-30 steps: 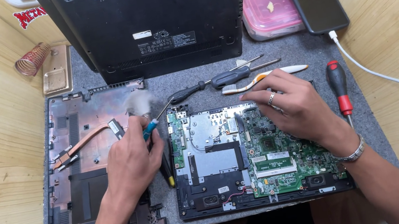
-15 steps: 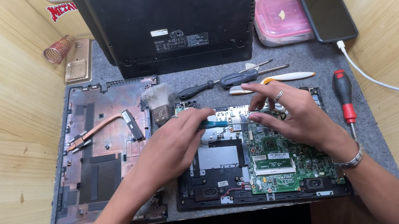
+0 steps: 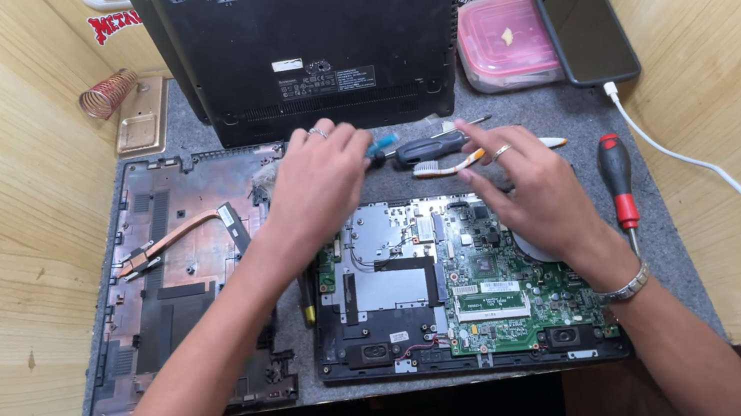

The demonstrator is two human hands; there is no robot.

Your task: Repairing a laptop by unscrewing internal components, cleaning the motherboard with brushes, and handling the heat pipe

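Closest to me, the opened laptop base (image 3: 427,299) is lying flat on the grey mat (image 3: 675,266), green circuit board (image 3: 519,299) and metal shielding all exposed. The right hand (image 3: 530,190) is hovering over the board's upper right part, fingers loosely spread and curled a bit, not gripping anything, ring and wristband showing. Left of the base, the removed bottom cover (image 3: 182,292) is sitting inside-up with a copper heat pipe (image 3: 178,237) resting on it. The left hand (image 3: 320,181) is reaching past the board's top edge, fingers closing around a blue-handled screwdriver (image 3: 383,145). Just beyond that, a black screwdriver (image 3: 431,147) and a toothbrush (image 3: 474,159) are lying together, a red-and-black screwdriver (image 3: 617,180) well off right. Farther back, a second black laptop (image 3: 310,36), a pink-lidded box (image 3: 509,41) and a charging phone (image 3: 584,26) are sitting there.
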